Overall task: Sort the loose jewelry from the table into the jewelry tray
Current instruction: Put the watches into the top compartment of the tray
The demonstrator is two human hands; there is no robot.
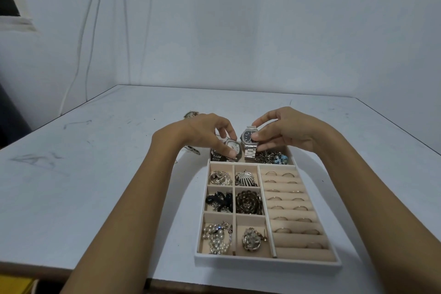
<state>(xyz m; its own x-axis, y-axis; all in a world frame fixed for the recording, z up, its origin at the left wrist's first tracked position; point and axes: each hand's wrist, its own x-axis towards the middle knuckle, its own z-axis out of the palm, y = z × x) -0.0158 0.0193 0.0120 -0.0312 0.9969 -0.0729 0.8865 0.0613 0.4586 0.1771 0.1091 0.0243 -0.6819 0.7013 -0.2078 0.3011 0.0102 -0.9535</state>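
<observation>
Currently right grip (286,131) pinches blue-dial steel watch (249,139) upright, strap pointing down into top compartment of jewelry tray (267,261); left grip (205,132) pinches white-dial watch (232,148) just left of it. Loose pieces (191,114) lie on counter (95,174), nearer left grip.

From my end, the pale grey flat table top (95,174) reads as smooth and matt, scuffed with dark marks. The white rectangular jewelry tray (267,264) has a soft, dull outer wall and a beige lining that takes no shine (cloth or flocking, I can't tell which). The silver link-band watch with the dark blue dial (249,139) is polished metal, glinting along its links. The silver watch with the white dial (233,147) looks the same. The thin gold-coloured rings (287,175) gleam, and the cream pearl bead strand (216,237) is glossy and smooth.
</observation>
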